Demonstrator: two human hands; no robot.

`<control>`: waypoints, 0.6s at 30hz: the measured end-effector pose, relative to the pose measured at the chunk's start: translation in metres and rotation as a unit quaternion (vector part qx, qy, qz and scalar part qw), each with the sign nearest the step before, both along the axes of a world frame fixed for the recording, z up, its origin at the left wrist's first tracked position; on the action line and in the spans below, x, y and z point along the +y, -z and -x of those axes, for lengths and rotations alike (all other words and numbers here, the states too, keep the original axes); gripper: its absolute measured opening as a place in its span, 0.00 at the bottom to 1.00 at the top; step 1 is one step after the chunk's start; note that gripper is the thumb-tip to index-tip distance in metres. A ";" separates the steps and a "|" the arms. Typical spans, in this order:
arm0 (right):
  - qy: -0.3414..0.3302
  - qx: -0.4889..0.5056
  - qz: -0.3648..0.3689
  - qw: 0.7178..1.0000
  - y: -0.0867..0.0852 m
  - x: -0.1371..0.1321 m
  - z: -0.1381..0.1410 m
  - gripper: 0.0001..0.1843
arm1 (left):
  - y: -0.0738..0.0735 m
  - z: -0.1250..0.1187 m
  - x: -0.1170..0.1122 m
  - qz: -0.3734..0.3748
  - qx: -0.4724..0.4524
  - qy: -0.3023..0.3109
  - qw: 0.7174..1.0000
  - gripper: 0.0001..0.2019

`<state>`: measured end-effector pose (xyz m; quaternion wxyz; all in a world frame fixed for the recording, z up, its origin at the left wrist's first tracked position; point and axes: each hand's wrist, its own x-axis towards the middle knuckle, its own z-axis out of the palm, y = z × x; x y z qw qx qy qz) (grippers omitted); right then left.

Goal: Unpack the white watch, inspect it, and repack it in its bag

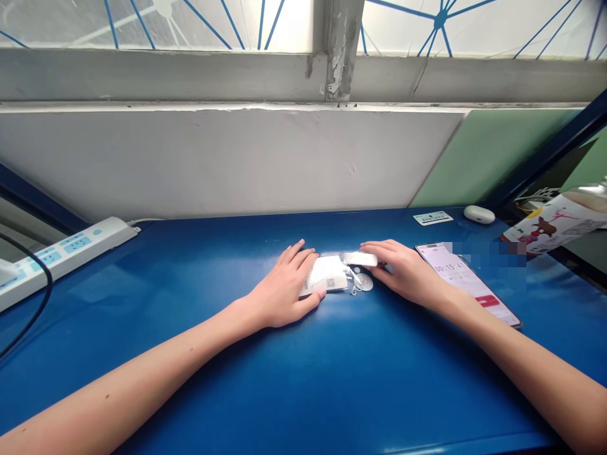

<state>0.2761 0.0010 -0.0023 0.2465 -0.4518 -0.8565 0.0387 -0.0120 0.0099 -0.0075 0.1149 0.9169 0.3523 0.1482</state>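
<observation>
Blue counter (284, 392) carries a white packet (328, 273) near its middle, seemingly steadied by the left hand (284, 287) lying flat, fingers spread, while the right hand (403, 268) pinches the right end of a white piece (359, 259) (perhaps keeping it clear of the round disc (365, 282)).

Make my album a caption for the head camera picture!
Left hand on a white packet, right hand at a small white object, blue table below.

The person's left hand (287, 287) and right hand (401, 268) are bare, with slender fingers (301, 259). The left forearm (156, 373) and the right forearm (502, 341) are also bare along their visible length, slim, and become narrower toward the hands. A few small spots (107, 396) mark the left forearm.
</observation>
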 end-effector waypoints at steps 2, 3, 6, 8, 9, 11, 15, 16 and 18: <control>0.039 0.037 -0.038 0.998 0.001 0.002 -0.002 0.20 | 0.001 0.000 0.000 -0.003 -0.002 0.002 1.000 0.30; 0.053 0.055 -0.053 0.996 0.001 0.003 -0.002 0.23 | 0.001 0.000 0.001 -0.002 -0.002 0.003 1.000 0.30; 0.051 0.078 -0.079 0.992 0.002 0.002 0.000 0.28 | 0.001 0.000 0.002 0.017 -0.019 -0.011 1.000 0.37; 0.032 0.078 -0.090 0.992 0.001 -0.001 0.003 0.26 | -0.001 0.000 0.002 0.033 -0.052 -0.046 0.997 0.43; 0.024 0.078 -0.093 0.992 0.001 -0.002 0.004 0.25 | -0.002 -0.001 0.002 0.033 -0.072 -0.067 0.995 0.45; 0.012 0.073 -0.101 0.992 -0.001 -0.006 0.008 0.22 | -0.007 -0.003 0.000 0.012 -0.099 -0.095 0.990 0.42; -0.006 0.049 -0.132 0.990 -0.008 -0.013 0.016 0.19 | -0.021 -0.010 -0.007 -0.127 -0.139 -0.057 0.981 0.34; -0.014 0.038 -0.143 0.989 -0.011 -0.015 0.018 0.19 | -0.024 -0.012 -0.009 -0.168 -0.148 -0.039 0.974 0.33; -0.033 0.015 -0.163 0.986 -0.020 -0.016 0.023 0.17 | -0.029 -0.015 -0.013 -0.229 -0.168 -0.033 0.958 0.29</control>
